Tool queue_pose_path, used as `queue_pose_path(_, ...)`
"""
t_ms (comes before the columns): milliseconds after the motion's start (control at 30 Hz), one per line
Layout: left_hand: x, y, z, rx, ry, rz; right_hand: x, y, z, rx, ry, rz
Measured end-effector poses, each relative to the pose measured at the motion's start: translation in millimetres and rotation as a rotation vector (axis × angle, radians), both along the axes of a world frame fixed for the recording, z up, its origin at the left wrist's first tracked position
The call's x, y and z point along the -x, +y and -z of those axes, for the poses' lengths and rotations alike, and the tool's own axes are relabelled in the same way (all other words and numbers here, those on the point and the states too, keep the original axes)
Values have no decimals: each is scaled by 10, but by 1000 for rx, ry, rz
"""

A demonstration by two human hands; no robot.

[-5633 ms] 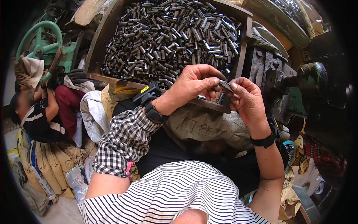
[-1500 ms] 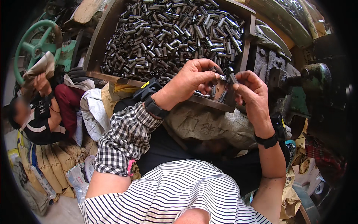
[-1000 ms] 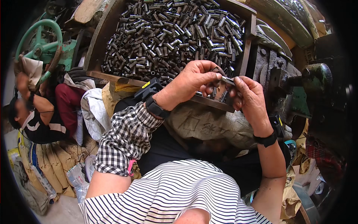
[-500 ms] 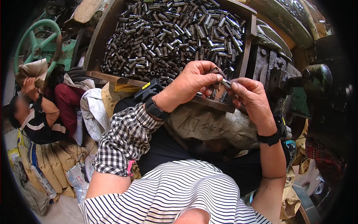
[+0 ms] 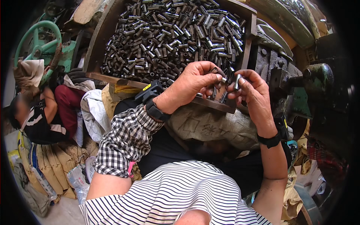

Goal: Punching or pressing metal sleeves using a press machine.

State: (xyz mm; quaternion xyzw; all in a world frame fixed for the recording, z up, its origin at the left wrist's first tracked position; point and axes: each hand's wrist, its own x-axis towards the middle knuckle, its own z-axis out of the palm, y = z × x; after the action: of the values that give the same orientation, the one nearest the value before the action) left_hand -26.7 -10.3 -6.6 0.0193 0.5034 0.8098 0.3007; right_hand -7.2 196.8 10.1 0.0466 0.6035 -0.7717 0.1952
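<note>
My left hand (image 5: 198, 82) is closed, its thumb and forefinger pinching a small metal tube (image 5: 224, 80) whose shiny end sticks out past the thumb. Between the fingertips of my right hand (image 5: 255, 92) is another short, shiny metal tube (image 5: 237, 81), held nearly upright. A small gap separates the two pieces. Both hands hover over the near right corner of a wooden tray (image 5: 245, 56). Heaped inside that tray are a great many similar short metal tubes (image 5: 161, 48), dark and silvery. My left fingers partly hide the piece they grip.
A grimy machine (image 5: 317, 80) with a round shaft stands to the right. Below the tray hangs a worn cloth sack (image 5: 210, 125). At the far left, another person (image 5: 37, 112) sits beside a green handwheel (image 5: 37, 47). Folded sacks (image 5: 56, 168) lie at the lower left.
My right hand has drawn slightly away from the left, and its tube has turned more upright. The left hand stays almost still. The other person's arm has shifted near the handwheel.
</note>
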Motion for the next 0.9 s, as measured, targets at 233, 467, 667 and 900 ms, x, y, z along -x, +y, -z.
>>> queue_pose_path(233,-5,62,20,21,26,-11,-31,-59,80,71,-29,165)
queue_pose_path(467,-27,108,34,39,29,-57,-60,-54,99,280,-212,143)
queue_pose_path(667,-104,185,-73,360,291,-72,-68,-73,103,232,-180,122)
queue_pose_path(900,-112,102,-26,660,1273,-40,-1,-17,14,217,-232,-10)
